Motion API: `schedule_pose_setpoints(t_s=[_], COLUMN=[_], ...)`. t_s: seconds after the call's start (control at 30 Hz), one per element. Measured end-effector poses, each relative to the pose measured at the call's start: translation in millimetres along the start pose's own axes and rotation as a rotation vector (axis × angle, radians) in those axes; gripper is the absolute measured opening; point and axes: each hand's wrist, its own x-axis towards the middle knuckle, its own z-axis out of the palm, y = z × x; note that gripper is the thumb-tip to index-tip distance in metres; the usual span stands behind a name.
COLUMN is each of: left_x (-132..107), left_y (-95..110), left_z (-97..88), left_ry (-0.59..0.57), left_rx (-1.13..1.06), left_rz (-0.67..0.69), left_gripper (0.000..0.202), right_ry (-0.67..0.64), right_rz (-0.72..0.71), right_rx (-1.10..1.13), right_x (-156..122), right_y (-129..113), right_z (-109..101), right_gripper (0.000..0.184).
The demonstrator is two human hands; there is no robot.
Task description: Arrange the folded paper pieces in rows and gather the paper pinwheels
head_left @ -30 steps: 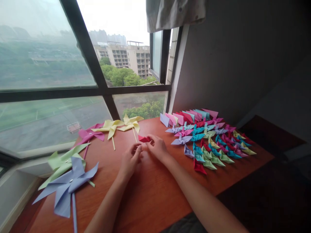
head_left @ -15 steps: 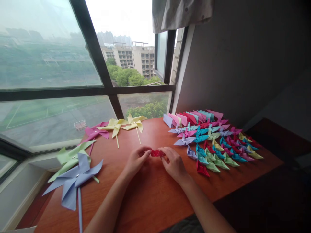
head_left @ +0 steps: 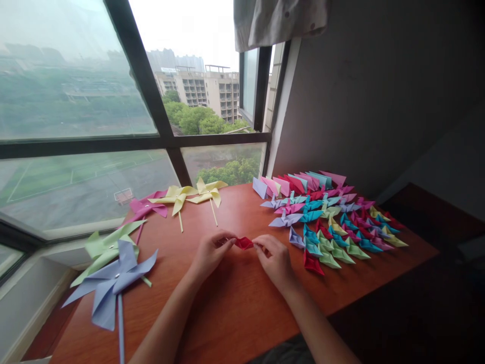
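A small folded red paper piece [head_left: 243,243] is held just above the wooden table [head_left: 235,308], between both my hands. My left hand [head_left: 210,253] pinches its left end with closed fingertips. My right hand [head_left: 276,259] pinches its right end, fingers curled in. Right of my hands lies a spread of several folded paper pieces [head_left: 329,222] in red, green, blue, pink and purple.
Finished pinwheels on sticks lie at the table's left: blue [head_left: 110,283], green [head_left: 108,246], pink [head_left: 146,207] and two yellow ones [head_left: 193,194]. A large window [head_left: 76,126] runs behind the table; a dark wall [head_left: 371,101] stands at the right. A cloth [head_left: 276,20] hangs above.
The camera view shifted a little. Both hands, with the red paper piece in them, have come nearer to me on the table, away from the yellow pinwheels.
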Motion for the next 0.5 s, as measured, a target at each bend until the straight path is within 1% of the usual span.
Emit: schedule_pose_setpoints(t_s=[0.07, 0.17, 0.23, 0.3, 0.4, 0.5], left_x=[0, 0, 0, 0, 0, 1], left_y=[0, 2, 2, 1, -2, -4], left_z=[-0.8, -0.4, 0.8, 2.0, 2.7, 2.4], left_ry=[0.010, -0.004, -0.024, -0.041, -0.055, -0.070], left_rx=[0.009, 0.021, 0.023, 0.026, 0.037, 0.099], left_rz=[0.019, 0.020, -0.008, -0.059, -0.141, -0.136], left_gripper=[0.023, 0.024, 0.025, 0.027, 0.032, 0.032], right_ry=[0.016, 0.052, 0.071, 0.094, 0.149, 0.248], right_rz=[-0.009, -0.031, -0.054, -0.076, -0.074, -0.039], right_rx=[-0.008, -0.045, -0.087, -0.134, -0.208, -0.348], right_x=[-2, -8, -14, -21, -31, -40], right_y=[-1, -5, -6, -7, -4, 11], right_z=[-3, -9, -17, -30, -63, -113], right_gripper=[0.018, 0.019, 0.019, 0.020, 0.018, 0.015])
